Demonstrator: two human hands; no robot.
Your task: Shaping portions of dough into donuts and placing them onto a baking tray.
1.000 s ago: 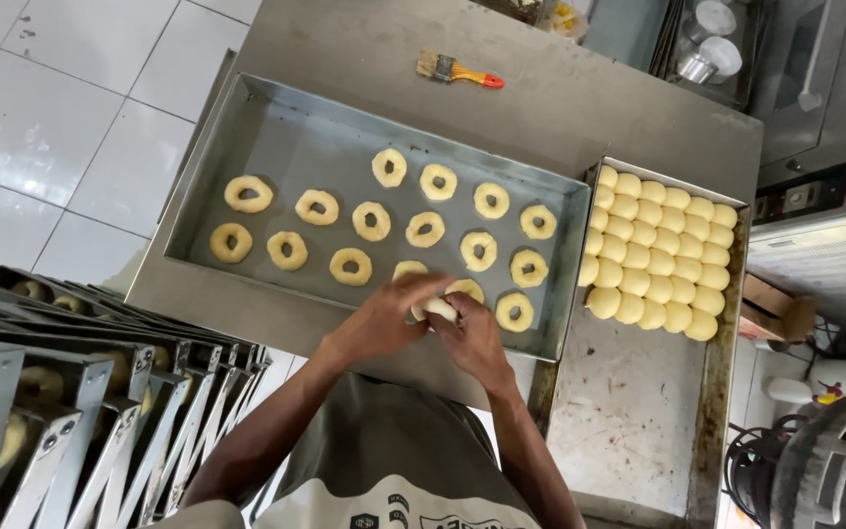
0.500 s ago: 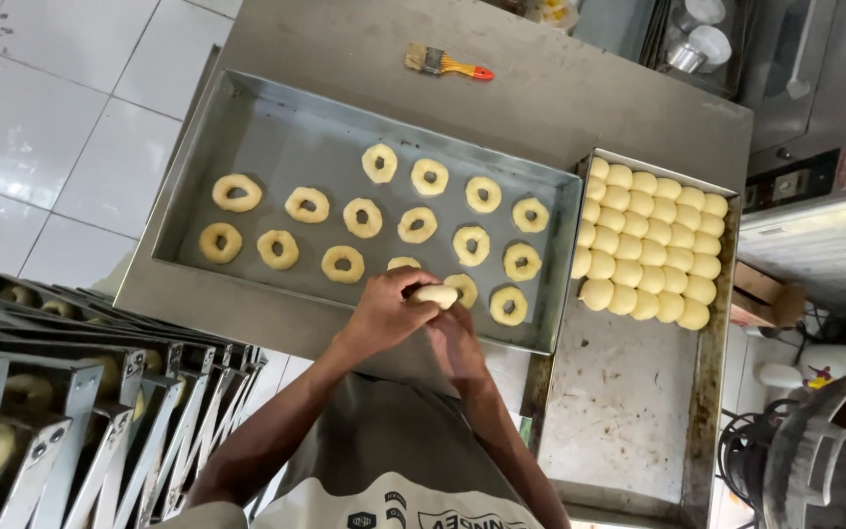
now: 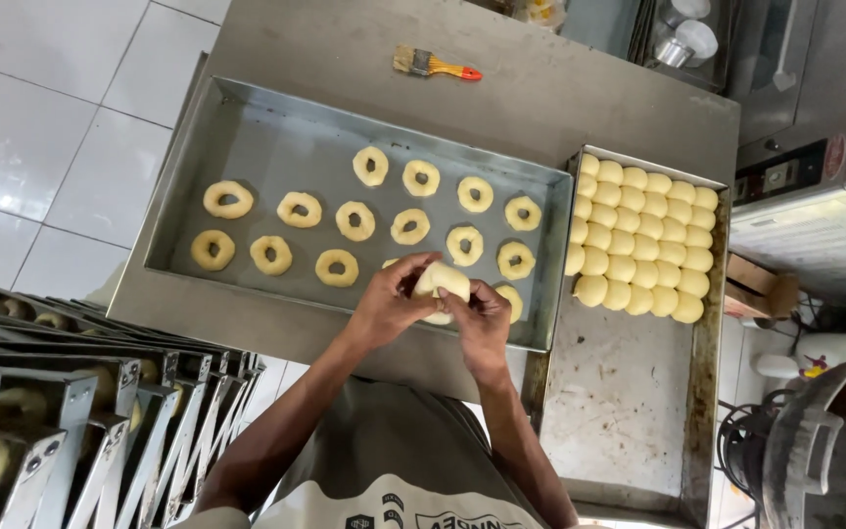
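Dough piece (image 3: 442,283) sits pinched between left grip (image 3: 391,300) and right grip (image 3: 479,320).

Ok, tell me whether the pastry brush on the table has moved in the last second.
No. The pastry brush lies at the same spot on the steel table, just beyond the far rim of the large tray. Only the head camera shifted slightly.

1. You've lifted the dough piece (image 3: 441,282) a little higher between your hands (over the tray's near edge).
2. Your left hand (image 3: 391,302) now wraps it more.
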